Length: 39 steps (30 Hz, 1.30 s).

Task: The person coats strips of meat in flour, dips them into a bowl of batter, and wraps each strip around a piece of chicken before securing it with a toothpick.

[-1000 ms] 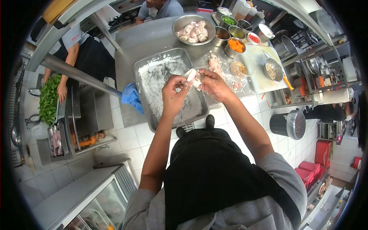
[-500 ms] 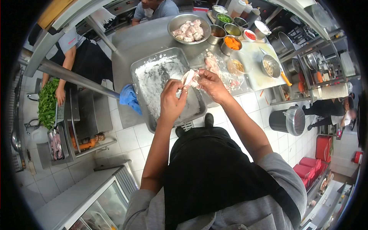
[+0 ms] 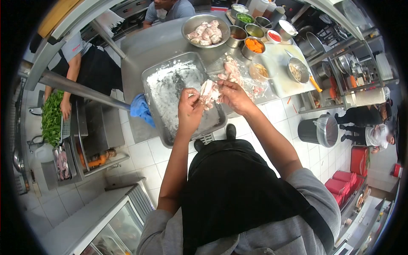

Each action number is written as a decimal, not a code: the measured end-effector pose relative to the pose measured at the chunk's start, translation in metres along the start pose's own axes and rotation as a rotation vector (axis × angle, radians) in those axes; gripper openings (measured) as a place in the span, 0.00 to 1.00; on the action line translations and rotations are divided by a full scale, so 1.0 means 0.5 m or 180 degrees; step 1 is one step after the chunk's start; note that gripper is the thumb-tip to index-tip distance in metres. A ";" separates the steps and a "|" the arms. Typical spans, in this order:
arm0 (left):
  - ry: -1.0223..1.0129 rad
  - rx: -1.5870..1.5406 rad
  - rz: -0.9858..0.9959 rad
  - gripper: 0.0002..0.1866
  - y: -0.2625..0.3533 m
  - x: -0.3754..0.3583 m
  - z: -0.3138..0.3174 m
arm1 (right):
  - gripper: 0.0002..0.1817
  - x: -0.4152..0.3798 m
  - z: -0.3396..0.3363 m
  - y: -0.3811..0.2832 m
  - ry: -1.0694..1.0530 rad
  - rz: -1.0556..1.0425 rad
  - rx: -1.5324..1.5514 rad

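Observation:
A pale piece of raw meat point(image 3: 208, 94), pinkish white like chicken, is stretched between my two hands above the floury metal tray point(image 3: 149, 87). My left hand point(image 3: 189, 108) pinches its left side, fingers curled. On its right side the fingers of my right hand point(image 3: 234, 97) grip it. More raw meat point(image 3: 232, 70) lies on clear plastic just beyond my right hand. A steel bowl point(image 3: 185, 34) behind the tray holds several pieces of meat. What exactly my fingertips press on is partly hidden.
Small containers of carrots point(image 3: 254, 45) and other ingredients stand at the back right. A cutting board point(image 3: 282, 85) carries a metal bowl point(image 3: 298, 70) and a yellow-handled knife point(image 3: 315, 83). A blue cloth point(image 3: 141, 109) lies at the tray's left. A co-worker's hand point(image 3: 65, 108) touches leafy greens point(image 3: 52, 121).
The meat between my hands has opened out wider and hangs lower. My left hand has turned slightly and my hands have moved a little apart.

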<state>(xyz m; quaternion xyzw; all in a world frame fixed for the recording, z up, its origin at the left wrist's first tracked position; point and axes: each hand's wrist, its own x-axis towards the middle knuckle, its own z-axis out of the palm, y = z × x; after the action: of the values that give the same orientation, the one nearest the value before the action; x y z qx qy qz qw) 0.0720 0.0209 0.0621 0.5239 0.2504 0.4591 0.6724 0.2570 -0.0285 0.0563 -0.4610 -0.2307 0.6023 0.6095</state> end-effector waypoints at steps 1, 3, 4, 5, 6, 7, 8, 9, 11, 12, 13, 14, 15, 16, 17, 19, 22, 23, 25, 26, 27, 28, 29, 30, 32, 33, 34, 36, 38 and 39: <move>-0.0087 0.0020 -0.0129 0.10 0.001 0.001 0.003 | 0.16 -0.002 -0.004 0.001 0.0012 -0.0005 0.0002; -0.0179 0.0041 -0.0263 0.11 0.000 0.002 0.006 | 0.18 -0.005 -0.013 0.003 0.0007 0.0074 0.0309; -0.0254 0.0171 -0.0312 0.11 -0.001 0.002 0.005 | 0.18 -0.005 -0.016 0.004 0.0014 0.0074 0.0313; -0.0334 0.0303 -0.0361 0.10 -0.004 0.002 0.004 | 0.18 -0.007 -0.017 0.002 -0.0091 0.0113 0.0399; -0.0347 0.0304 -0.0366 0.10 -0.009 0.002 0.002 | 0.19 -0.009 -0.019 -0.001 -0.0195 0.0147 0.0485; -0.0273 0.0594 -0.0235 0.10 -0.018 0.002 -0.001 | 0.19 -0.009 -0.021 0.000 -0.0183 0.0134 0.0491; -0.0209 0.0878 -0.0099 0.09 -0.028 0.003 -0.005 | 0.17 -0.008 -0.023 0.003 -0.0295 0.0228 0.0633; -0.0251 0.0861 -0.0092 0.09 -0.044 0.005 -0.009 | 0.16 -0.007 -0.030 0.004 -0.0395 0.0307 0.0767; -0.0102 0.0149 0.0100 0.13 -0.067 0.009 -0.012 | 0.14 -0.002 -0.048 0.023 -0.0485 0.0413 0.0787; -0.0162 0.0131 0.0095 0.13 -0.056 0.011 -0.001 | 0.14 -0.001 -0.047 0.026 -0.0616 0.0558 0.0811; -0.0164 0.0102 -0.0076 0.17 -0.043 0.011 0.010 | 0.15 -0.004 -0.045 0.033 -0.0635 0.0635 0.0810; -0.0165 0.0079 -0.0246 0.21 -0.034 0.010 0.018 | 0.14 -0.014 -0.042 0.024 -0.0661 0.0758 0.0863; -0.0397 -0.0015 -0.0503 0.25 -0.035 0.007 0.014 | 0.15 -0.018 -0.048 0.026 -0.0684 0.0791 0.0824; -0.0436 -0.0006 -0.0491 0.25 -0.042 0.005 0.016 | 0.15 -0.018 -0.052 0.027 -0.0723 0.0826 0.0786; -0.0432 0.0053 -0.0331 0.24 -0.052 0.003 0.017 | 0.15 -0.019 -0.050 0.025 -0.0717 0.0784 0.0800; -0.0241 0.0277 -0.0392 0.21 -0.070 -0.007 0.019 | 0.17 -0.026 -0.049 0.022 -0.0651 0.0877 0.0652; -0.0080 0.0209 -0.0453 0.18 -0.105 -0.007 0.017 | 0.22 -0.026 -0.056 0.018 -0.0452 0.1082 0.0172; 0.0056 0.0273 -0.0412 0.16 -0.108 -0.009 0.022 | 0.25 -0.002 -0.081 0.044 -0.0479 0.1220 -0.0175; 0.0180 0.0364 -0.0587 0.16 -0.127 -0.010 0.017 | 0.25 -0.008 -0.090 0.039 -0.0154 0.1006 -0.0657; 0.0374 0.0483 -0.0734 0.17 -0.133 -0.009 0.008 | 0.25 -0.012 -0.091 0.025 -0.0028 0.0850 -0.0914; 0.0347 -0.0026 -0.0565 0.16 -0.140 -0.007 0.008 | 0.24 -0.020 -0.099 0.010 0.0072 0.0670 -0.1172; 0.0332 -0.0538 -0.0413 0.15 -0.147 -0.007 0.004 | 0.23 -0.025 -0.114 -0.003 0.0171 0.0506 -0.1432; 0.0408 -0.0492 -0.0503 0.15 -0.147 -0.006 -0.005 | 0.17 -0.019 -0.152 0.000 0.0144 0.0328 -0.1632; 0.0502 -0.0433 -0.0579 0.16 -0.143 -0.002 -0.012 | 0.17 -0.022 -0.188 -0.023 0.0197 0.0331 -0.1638; 0.0661 -0.0412 -0.0768 0.15 -0.134 0.001 -0.022 | 0.13 -0.034 -0.277 -0.086 0.0102 -0.0939 -0.2274; 0.0864 -0.0356 -0.0921 0.15 -0.134 0.002 -0.023 | 0.11 -0.046 -0.333 -0.126 0.0306 -0.1031 -0.2075; 0.0930 -0.0301 -0.0916 0.15 -0.136 0.004 -0.029 | 0.10 -0.053 -0.392 -0.163 0.0461 -0.1106 -0.1825; 0.0805 -0.0250 -0.0841 0.18 -0.143 0.000 -0.045 | 0.08 -0.073 -0.453 -0.256 0.0856 -0.1376 -0.2486; 0.1104 -0.0187 -0.0875 0.19 -0.122 0.000 -0.033 | 0.09 -0.068 -0.488 -0.283 0.0584 -0.1306 -0.2275; 0.0945 -0.0253 -0.0818 0.17 -0.134 -0.002 -0.055 | 0.09 -0.065 -0.466 -0.289 0.0321 -0.1072 -0.2194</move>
<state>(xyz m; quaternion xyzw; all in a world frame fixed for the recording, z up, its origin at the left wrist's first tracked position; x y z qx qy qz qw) 0.0729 0.0307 -0.0096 0.3872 0.3932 0.4513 0.7013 0.5218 -0.1034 0.0774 -0.6235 -0.4618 0.3574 0.5198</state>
